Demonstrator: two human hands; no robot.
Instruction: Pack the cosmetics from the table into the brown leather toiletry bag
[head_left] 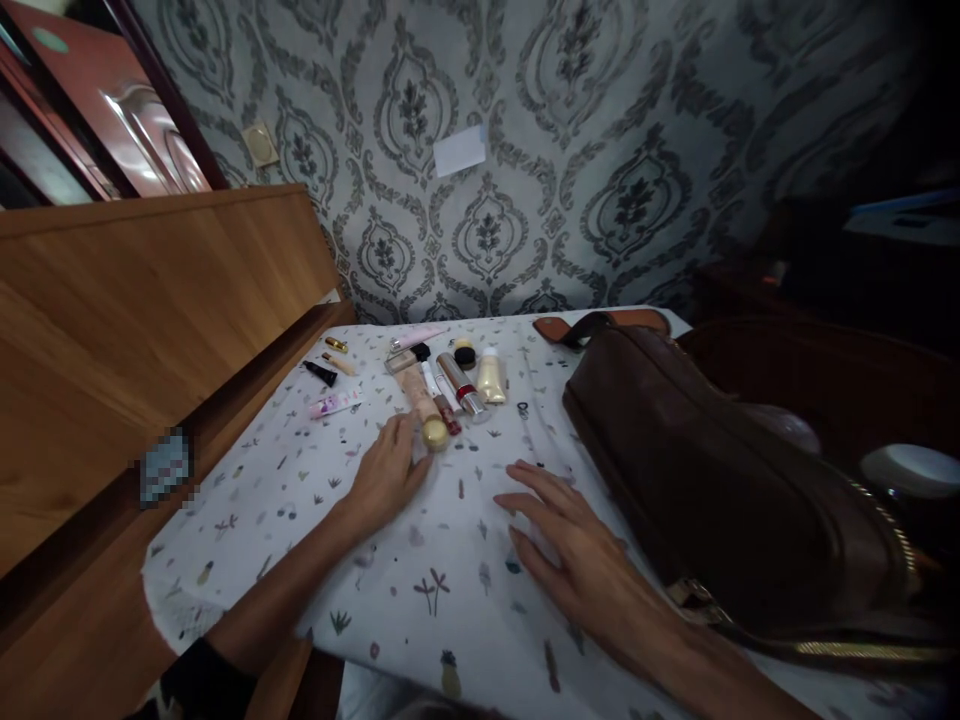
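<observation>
Patterned grey wallpaper (487,95) backed the setup, a white paper (460,152) fixed to it. Bench (277,470) was covered with a white printed cloth. Beige tube (417,392) lay near the far side, its gold cap (435,434) pointing toward the wearer.

Left hand (382,472): just beside the gold cap, fingers loosely extended, thumb apart, nothing gripped; contact with the cap could not be told. Right hand (562,545): above or on the cloth, between the cosmetics and the brown bag (675,460); fingers spread, nothing held.

Beside the beige tube, to its right: a silver cylinder (456,378) with a red band, then a cream bottle (491,380) with a white cap. Well left of these, a black tube (321,374) and a pink-and-white tube (335,404) lay apart from each other. Bag strap (637,320) rested at the far right edge.
</observation>
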